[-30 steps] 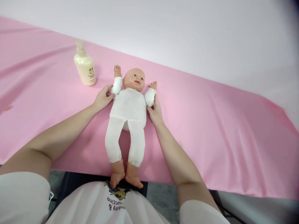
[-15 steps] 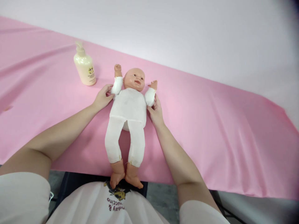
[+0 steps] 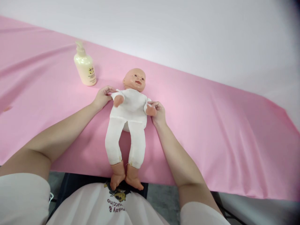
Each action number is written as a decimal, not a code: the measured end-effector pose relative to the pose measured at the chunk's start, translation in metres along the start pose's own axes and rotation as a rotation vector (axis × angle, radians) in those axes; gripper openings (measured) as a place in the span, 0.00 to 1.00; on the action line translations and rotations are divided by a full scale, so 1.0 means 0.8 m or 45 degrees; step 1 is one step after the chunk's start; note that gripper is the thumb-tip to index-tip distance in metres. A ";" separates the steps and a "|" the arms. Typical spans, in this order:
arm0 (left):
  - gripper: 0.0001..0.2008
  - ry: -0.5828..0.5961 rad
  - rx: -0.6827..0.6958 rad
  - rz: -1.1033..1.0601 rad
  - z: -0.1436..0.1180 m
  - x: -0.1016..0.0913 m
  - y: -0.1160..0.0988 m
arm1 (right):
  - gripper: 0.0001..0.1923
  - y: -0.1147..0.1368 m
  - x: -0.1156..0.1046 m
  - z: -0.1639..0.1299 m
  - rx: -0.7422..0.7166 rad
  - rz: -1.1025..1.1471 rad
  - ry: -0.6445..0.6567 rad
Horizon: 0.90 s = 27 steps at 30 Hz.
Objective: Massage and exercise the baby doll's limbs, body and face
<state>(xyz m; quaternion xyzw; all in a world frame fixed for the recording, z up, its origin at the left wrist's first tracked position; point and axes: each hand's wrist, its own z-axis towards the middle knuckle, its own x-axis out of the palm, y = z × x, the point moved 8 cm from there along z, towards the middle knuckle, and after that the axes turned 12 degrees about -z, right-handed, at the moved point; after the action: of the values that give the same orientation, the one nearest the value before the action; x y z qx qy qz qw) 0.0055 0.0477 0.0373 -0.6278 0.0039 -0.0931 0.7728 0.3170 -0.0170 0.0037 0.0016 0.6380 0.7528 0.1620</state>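
Note:
A baby doll (image 3: 128,104) with a white cloth body lies on its back, head away from me and feet at the table's near edge. My left hand (image 3: 103,97) is closed on the doll's arm at the left, near the elbow. On the other side my right hand (image 3: 159,113) grips the doll's right-hand arm, its fingertips partly behind the sleeve. Both doll arms are folded down toward its chest, with the small hands pointing at me.
A cream pump bottle (image 3: 85,68) stands upright to the left of the doll's head. Pink cloth (image 3: 199,134) covers the table, with folds at right and left. Behind it rises a white surface (image 3: 187,34).
The doll's two arms have swung from raised beside its head down toward its chest, with my hands at them. Its body and the bottle stay in place.

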 end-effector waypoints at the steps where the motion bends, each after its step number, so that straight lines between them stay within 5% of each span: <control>1: 0.12 -0.010 0.009 0.000 0.001 -0.001 0.000 | 0.16 0.000 0.000 -0.001 0.001 -0.017 0.002; 12: 0.14 0.016 -0.006 -0.025 0.000 0.004 0.001 | 0.20 0.006 0.007 0.006 -0.056 0.021 0.026; 27: 0.25 0.084 0.091 -0.140 0.002 0.005 -0.001 | 0.19 0.001 0.004 0.002 0.092 0.276 -0.078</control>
<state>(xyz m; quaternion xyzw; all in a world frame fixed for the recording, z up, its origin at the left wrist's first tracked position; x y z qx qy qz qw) 0.0098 0.0485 0.0385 -0.5957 -0.0085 -0.1563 0.7878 0.3142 -0.0145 0.0041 0.0994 0.6555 0.7421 0.0988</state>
